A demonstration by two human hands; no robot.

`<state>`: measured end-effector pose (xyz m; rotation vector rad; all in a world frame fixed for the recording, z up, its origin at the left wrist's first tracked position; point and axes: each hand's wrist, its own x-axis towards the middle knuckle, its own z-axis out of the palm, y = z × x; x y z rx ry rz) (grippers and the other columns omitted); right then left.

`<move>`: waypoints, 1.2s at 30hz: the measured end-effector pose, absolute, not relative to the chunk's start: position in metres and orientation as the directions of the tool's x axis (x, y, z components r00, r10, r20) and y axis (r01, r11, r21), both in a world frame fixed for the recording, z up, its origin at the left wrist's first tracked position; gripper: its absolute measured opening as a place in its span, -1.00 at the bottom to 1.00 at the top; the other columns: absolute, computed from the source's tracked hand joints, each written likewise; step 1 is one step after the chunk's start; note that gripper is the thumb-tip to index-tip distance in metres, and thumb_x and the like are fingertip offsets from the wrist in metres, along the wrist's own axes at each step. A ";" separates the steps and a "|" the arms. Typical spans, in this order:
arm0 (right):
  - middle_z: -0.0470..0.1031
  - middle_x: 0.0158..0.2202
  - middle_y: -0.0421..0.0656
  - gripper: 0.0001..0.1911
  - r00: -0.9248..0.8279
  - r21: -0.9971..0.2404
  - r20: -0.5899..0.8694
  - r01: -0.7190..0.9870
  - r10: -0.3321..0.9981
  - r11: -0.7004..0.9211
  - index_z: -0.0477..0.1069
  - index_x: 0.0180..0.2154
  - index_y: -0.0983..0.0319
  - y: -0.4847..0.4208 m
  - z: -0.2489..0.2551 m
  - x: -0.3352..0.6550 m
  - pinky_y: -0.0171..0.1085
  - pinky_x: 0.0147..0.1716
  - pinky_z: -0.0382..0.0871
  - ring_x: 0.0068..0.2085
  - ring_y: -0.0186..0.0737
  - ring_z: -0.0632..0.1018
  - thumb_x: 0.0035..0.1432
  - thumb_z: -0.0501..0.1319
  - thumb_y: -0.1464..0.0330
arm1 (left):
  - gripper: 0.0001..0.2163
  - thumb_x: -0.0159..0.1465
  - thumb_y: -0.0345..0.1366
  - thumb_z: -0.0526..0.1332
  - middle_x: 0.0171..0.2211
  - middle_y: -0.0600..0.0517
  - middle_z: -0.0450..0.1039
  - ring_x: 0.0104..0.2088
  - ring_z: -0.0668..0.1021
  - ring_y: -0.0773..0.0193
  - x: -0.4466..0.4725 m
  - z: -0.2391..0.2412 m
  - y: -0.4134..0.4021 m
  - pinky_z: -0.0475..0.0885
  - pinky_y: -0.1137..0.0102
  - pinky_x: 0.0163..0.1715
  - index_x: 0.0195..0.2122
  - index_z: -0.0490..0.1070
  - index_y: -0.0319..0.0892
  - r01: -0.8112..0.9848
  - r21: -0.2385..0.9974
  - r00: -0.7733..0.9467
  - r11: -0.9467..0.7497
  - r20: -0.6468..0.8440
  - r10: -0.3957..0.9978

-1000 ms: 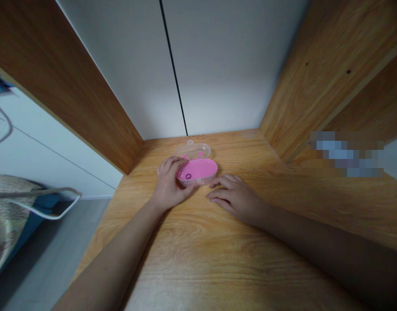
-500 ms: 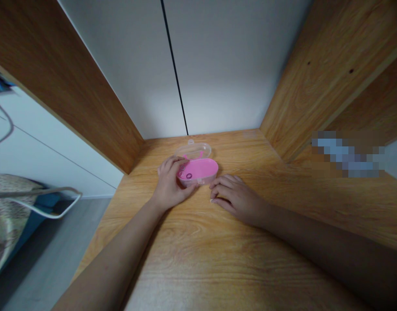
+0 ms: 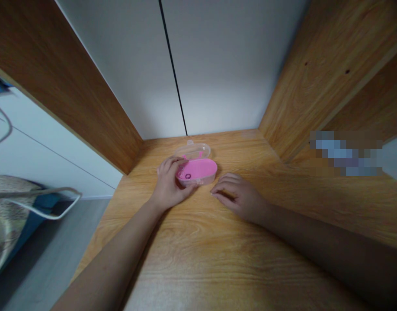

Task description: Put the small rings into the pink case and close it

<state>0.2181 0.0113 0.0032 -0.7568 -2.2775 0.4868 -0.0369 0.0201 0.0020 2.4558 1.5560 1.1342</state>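
Observation:
A small oval pink box [image 3: 203, 167] with translucent sides lies on the wooden surface, its clear hinged lid [image 3: 196, 150] folded back behind it. My left hand [image 3: 170, 183] grips the box's left end, thumb in front and fingers over the far rim. Inside, by those fingers, is a small dark ring [image 3: 188, 176] with a few paler ring-like pieces beside it. Just right of the box, my right hand [image 3: 237, 194] has its thumb and forefinger pinched together. Anything between those fingertips is too small to make out.
A wooden side panel [image 3: 75, 86] rises at left and another [image 3: 302, 86] at right. Pale doors [image 3: 218, 77] with a dark seam close off the back. Beyond the left edge are a white wire frame [image 3: 56, 214] and patterned fabric [image 3: 10, 224]. A blurred-out patch covers the right.
My right hand's thumb and forefinger have come together from a slight gap, a little away from the box front. My left hand and the box stay in place.

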 end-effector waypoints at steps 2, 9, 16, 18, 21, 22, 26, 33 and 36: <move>0.59 -0.24 -0.11 -0.87 -0.555 -0.544 0.528 0.360 0.642 0.758 0.51 -0.17 0.19 0.010 0.004 0.218 -0.15 -0.16 0.44 -0.18 -0.17 0.55 0.30 0.18 0.43 | -0.37 0.05 -0.05 0.46 0.10 -0.13 0.40 0.15 0.41 -0.08 -0.037 0.002 0.020 0.29 0.02 0.16 0.11 0.33 -0.09 0.771 0.380 0.249 -0.511 0.559 0.791; 0.57 -0.20 -0.11 -0.83 -0.284 -0.636 0.606 0.387 0.743 0.667 0.53 -0.12 0.13 0.011 0.005 0.223 -0.14 -0.15 0.49 -0.16 -0.17 0.58 0.33 0.18 0.38 | -0.39 0.07 -0.03 0.43 0.11 -0.14 0.38 0.19 0.39 -0.09 -0.035 0.007 0.017 0.27 -0.02 0.21 0.11 0.32 -0.08 0.707 0.360 0.350 -0.609 0.570 0.743; 0.59 -0.24 -0.12 -0.87 -0.231 -0.649 0.601 0.418 0.765 0.636 0.54 -0.18 0.12 0.016 0.003 0.225 -0.08 -0.14 0.49 -0.17 -0.13 0.57 0.33 0.21 0.31 | -0.37 0.07 0.01 0.42 0.13 -0.13 0.38 0.24 0.35 -0.14 -0.033 0.009 0.013 0.17 -0.09 0.27 0.14 0.31 -0.04 0.711 0.292 0.417 -0.640 0.558 0.718; 0.59 -0.26 -0.13 -0.87 -0.271 -0.621 0.620 0.404 0.736 0.672 0.54 -0.18 0.11 0.015 0.004 0.224 -0.07 -0.15 0.49 -0.18 -0.13 0.56 0.32 0.21 0.33 | -0.37 0.07 0.01 0.42 0.14 -0.12 0.38 0.25 0.34 -0.15 -0.033 0.008 0.013 0.16 -0.10 0.28 0.14 0.31 -0.03 0.710 0.286 0.424 -0.643 0.556 0.715; 0.58 -0.27 -0.14 -0.90 -0.276 -0.606 0.642 0.390 0.716 0.694 0.55 -0.19 0.10 0.013 0.004 0.224 -0.07 -0.16 0.49 -0.18 -0.13 0.56 0.29 0.25 0.33 | -0.38 0.08 0.01 0.41 0.14 -0.12 0.38 0.25 0.33 -0.15 -0.033 0.009 0.013 0.17 -0.10 0.27 0.14 0.32 -0.04 0.705 0.279 0.435 -0.652 0.556 0.709; 0.58 -0.27 -0.14 -0.91 -0.268 -0.609 0.641 0.394 0.720 0.689 0.55 -0.19 0.09 0.012 0.004 0.224 -0.07 -0.17 0.49 -0.18 -0.12 0.55 0.28 0.27 0.33 | -0.38 0.09 0.01 0.41 0.13 -0.12 0.38 0.25 0.33 -0.14 -0.033 0.009 0.013 0.17 -0.09 0.27 0.14 0.32 -0.04 0.702 0.277 0.438 -0.656 0.558 0.705; 0.58 -0.28 -0.13 -0.92 -0.262 -0.617 0.626 0.411 0.735 0.671 0.57 -0.23 0.07 0.012 0.005 0.223 -0.04 -0.16 0.49 -0.16 -0.09 0.55 0.26 0.29 0.32 | -0.37 0.09 0.00 0.41 0.13 -0.12 0.38 0.26 0.32 -0.14 -0.033 0.010 0.012 0.15 -0.08 0.29 0.15 0.31 -0.04 0.699 0.274 0.443 -0.661 0.560 0.700; 0.54 -0.23 -0.13 -0.92 -0.209 -0.627 0.638 0.419 0.741 0.657 0.57 -0.24 0.09 0.011 0.009 0.222 -0.07 -0.13 0.48 -0.15 -0.12 0.56 0.24 0.28 0.36 | -0.37 0.09 0.01 0.41 0.13 -0.13 0.39 0.25 0.33 -0.15 -0.033 0.010 0.012 0.16 -0.08 0.28 0.15 0.30 -0.04 0.701 0.271 0.443 -0.660 0.560 0.700; 0.55 -0.27 -0.14 -0.93 -0.187 -0.639 0.625 0.436 0.758 0.634 0.57 -0.24 0.09 0.012 0.007 0.222 -0.07 -0.17 0.49 -0.18 -0.12 0.56 0.25 0.29 0.35 | -0.37 0.09 0.00 0.41 0.12 -0.13 0.39 0.25 0.34 -0.13 -0.033 0.011 0.012 0.17 -0.05 0.28 0.15 0.30 -0.06 0.691 0.264 0.446 -0.673 0.577 0.684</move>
